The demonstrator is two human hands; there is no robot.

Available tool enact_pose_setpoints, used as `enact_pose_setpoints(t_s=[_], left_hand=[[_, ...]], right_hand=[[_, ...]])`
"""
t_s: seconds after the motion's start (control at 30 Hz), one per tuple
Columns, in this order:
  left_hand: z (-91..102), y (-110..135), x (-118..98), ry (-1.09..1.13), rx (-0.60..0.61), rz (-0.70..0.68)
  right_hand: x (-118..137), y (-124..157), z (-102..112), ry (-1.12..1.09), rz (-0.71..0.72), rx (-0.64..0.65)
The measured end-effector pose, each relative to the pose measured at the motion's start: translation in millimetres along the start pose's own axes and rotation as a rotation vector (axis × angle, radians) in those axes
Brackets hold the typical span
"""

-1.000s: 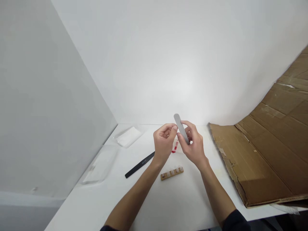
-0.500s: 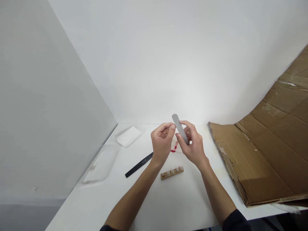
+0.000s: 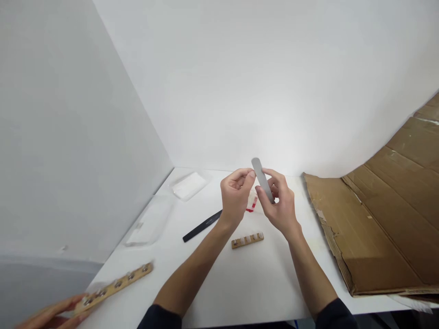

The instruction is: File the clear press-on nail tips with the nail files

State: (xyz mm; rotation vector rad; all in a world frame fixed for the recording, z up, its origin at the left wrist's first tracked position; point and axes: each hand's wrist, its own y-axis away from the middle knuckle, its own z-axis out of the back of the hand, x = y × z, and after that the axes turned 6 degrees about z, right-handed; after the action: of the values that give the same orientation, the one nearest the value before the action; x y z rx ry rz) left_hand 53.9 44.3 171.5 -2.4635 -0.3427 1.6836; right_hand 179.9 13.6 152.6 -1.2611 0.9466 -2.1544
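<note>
My right hand (image 3: 279, 205) is closed around a grey nail file (image 3: 262, 178), its rounded tip pointing up and to the left. My left hand (image 3: 236, 194) is pinched, thumb against fingers, right beside the file's edge. Whatever sits in that pinch is too small or hidden to name. Below the hands lies a small wooden strip (image 3: 247, 241) carrying several pale, nail-shaped pieces. A black nail file (image 3: 200, 227) lies by my left forearm, one end hidden behind it. Behind my hands a clear packet with red print (image 3: 252, 203) is partly covered.
At the lower left, another person's hand (image 3: 51, 315) holds a longer wooden strip (image 3: 118, 284) with several shiny round studs over the table. Clear plastic packages (image 3: 188, 185) lie along the left side. Folded brown cardboard (image 3: 370, 228) takes up the right side. White walls stand behind and left.
Another person's hand has come in at the lower left with a wooden strip. My view has shifted slightly; my hands keep nearly the same hold on the grey file.
</note>
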Motion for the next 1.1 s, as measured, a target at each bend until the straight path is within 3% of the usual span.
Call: enact_pose_setpoints(t_s=[0.17, 0.33, 0.6, 0.77, 0.9, 1.0, 1.1], left_hand=[[3.8, -2, -1, 0.011, -0.031, -0.013], [-1.8, 4, 3, -0.010, 0.037, -0.002], [7.3, -4, 1, 0.022, -0.025, 0.026], [3.1, 1, -2, -0.024, -0.011, -0.009], [3.0, 3, -5, -0.046, -0.040, -0.069], [4.3, 5, -4, -0.117, -0.067, -0.148], [5.1, 6, -1, -0.191, -0.085, -0.226]], right_hand=[[1, 1, -3, -0.017, 0.047, -0.008], [0, 0, -3, 0.009, 0.059, -0.086], [3, 2, -4, 0.001, 0.000, 0.001], [-5, -4, 4, 0.103, -0.120, -0.164], [-1, -4, 10, 0.079, -0.087, -0.254], [7, 0, 7, 0.000, -0.019, -0.157], [10, 2, 2, -0.064, -0.042, -0.057]])
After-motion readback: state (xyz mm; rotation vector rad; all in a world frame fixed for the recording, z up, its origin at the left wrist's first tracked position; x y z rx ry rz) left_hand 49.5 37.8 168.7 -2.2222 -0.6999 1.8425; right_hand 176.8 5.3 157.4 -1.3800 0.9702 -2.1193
